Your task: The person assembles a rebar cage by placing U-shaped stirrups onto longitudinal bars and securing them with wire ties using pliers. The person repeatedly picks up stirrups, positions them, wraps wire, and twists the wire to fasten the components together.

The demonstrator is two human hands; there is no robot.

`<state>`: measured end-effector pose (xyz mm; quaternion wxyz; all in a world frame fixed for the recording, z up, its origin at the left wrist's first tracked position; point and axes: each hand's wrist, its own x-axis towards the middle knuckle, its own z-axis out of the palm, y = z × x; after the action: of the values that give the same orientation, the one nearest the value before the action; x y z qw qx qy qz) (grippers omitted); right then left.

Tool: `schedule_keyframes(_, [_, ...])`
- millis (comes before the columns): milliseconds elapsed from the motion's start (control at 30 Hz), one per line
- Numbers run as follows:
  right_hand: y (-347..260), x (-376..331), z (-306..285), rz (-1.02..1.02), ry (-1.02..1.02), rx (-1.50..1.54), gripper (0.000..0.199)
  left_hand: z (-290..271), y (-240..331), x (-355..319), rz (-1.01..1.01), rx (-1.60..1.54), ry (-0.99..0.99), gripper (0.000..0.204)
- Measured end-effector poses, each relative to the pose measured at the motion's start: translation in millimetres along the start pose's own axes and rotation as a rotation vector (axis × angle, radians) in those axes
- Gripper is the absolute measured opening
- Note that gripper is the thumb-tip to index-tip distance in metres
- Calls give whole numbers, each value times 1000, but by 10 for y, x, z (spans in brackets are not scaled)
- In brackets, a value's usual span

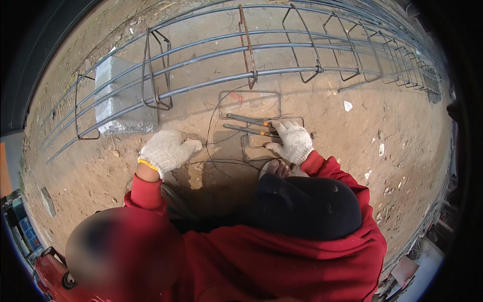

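Several stirrups already stand on the rebar cage; loose ones lie on the ground. The right hand seems to close its fingers on pliers, while the left hand rests half-curled on thin wire, apparently empty.

Landmark: concrete block, on ground under rebar cage. Right of block, before cage: loose stirrups flat on ground. Pliers on stirrups, right hand on handles. Left hand just before block, touching wire.

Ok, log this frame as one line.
left hand: on dirt, touching thin wire | right hand: on pliers | rebar cage: lying beyond
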<state>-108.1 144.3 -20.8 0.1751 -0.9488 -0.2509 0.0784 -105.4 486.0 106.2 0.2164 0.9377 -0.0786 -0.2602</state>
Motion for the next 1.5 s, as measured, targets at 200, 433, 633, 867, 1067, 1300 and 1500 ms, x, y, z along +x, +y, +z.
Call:
schedule_keyframes(200, [-105,152,176,65,-114,-193,56,90,406,-1,238,-116,154,33])
schedule_keyframes(433, [-148,-24,-212,-13,-323,-254,29,714,708,379,549,-216,437,58])
schedule_keyframes(633, [-437,-96,-1530,-468,-268,-543,17,1278,1111,493,445,-586,-105,86])
schedule_keyframes(867, [-1204,173,-2128,-552,-392,-787,8,1301,1383,251,499,-888,556,128])
schedule_keyframes(1067, [-1328,206,-2495,-369,-512,-936,7,1260,1136,252,744,-515,315,102])
schedule_keyframes(1300, [-1424,145,-3050,-529,-253,-941,13,1286,1173,346,648,-970,567,72])
schedule_keyframes(1500, [-1439,260,-2362,-381,-148,-187,26,1362,1526,76,671,-2063,-756,20])
